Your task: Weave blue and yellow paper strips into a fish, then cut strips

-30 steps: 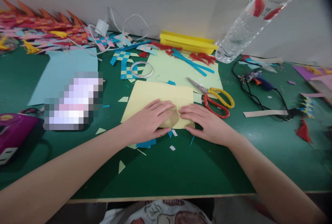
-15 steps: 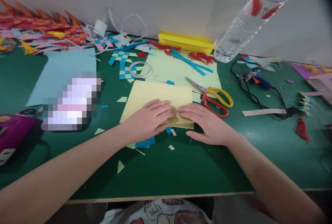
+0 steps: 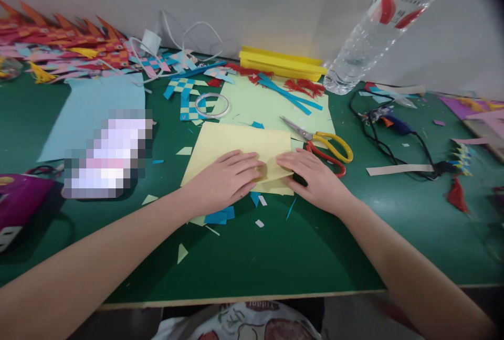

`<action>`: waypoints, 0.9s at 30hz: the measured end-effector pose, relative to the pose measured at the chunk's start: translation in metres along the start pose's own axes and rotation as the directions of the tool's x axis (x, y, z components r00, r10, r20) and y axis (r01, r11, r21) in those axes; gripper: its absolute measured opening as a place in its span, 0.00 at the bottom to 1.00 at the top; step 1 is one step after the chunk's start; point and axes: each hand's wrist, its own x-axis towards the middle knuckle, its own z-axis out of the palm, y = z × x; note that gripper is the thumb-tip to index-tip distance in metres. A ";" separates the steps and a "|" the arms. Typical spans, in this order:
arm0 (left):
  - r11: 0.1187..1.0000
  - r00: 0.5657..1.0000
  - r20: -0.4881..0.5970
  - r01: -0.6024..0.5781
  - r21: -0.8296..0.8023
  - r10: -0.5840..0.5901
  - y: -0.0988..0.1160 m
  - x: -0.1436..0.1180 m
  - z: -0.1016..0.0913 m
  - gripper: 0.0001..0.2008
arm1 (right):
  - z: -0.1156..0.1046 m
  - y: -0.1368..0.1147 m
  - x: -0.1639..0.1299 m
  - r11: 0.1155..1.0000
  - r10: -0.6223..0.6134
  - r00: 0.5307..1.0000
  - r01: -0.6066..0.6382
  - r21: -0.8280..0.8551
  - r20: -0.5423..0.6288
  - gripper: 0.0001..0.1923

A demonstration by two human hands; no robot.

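Note:
A folded sheet of pale yellow paper (image 3: pixel 240 138) lies on the green table in front of me. My left hand (image 3: pixel 224 177) rests flat on its front part, fingers stretched out and close together. At the paper's right edge, my right hand (image 3: pixel 309 177) has its fingers on top and its thumb at the lower corner. The upper layer's front edge is slightly raised there, between thumb and fingers. Beyond my right hand lie scissors (image 3: pixel 333 146) with one yellow and one red handle. Blue paper pieces (image 3: pixel 219 215) lie near my left hand, partly under the sheet.
Behind the sheet are light green paper (image 3: pixel 252 99), a tape roll (image 3: pixel 212 105) and a folded yellow strip (image 3: pixel 281 63). A plastic bottle (image 3: pixel 354 56) stands at the back right, near a corded blue tool (image 3: pixel 397 125). A blurred phone (image 3: pixel 110 156) lies left on light blue paper (image 3: pixel 82 101).
My right hand has shifted slightly right and its thumb has come up to the paper's edge. The upper layer's right front corner has risen a little. My left hand has barely moved.

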 end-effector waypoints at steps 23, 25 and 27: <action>1.000 0.999 0.037 -0.001 -0.021 0.002 -0.003 -0.002 0.001 0.21 | -0.002 0.001 0.001 0.999 -0.008 1.000 0.009 0.042 -0.021 0.20; 1.000 0.999 0.042 -0.001 -0.014 0.001 -0.003 -0.002 0.001 0.22 | -0.002 0.001 0.001 0.999 -0.005 1.000 0.006 0.040 -0.018 0.20; 1.000 0.999 0.048 -0.004 -0.001 0.004 -0.003 -0.002 0.001 0.23 | -0.003 0.001 0.001 0.999 -0.003 1.000 0.003 0.032 -0.012 0.20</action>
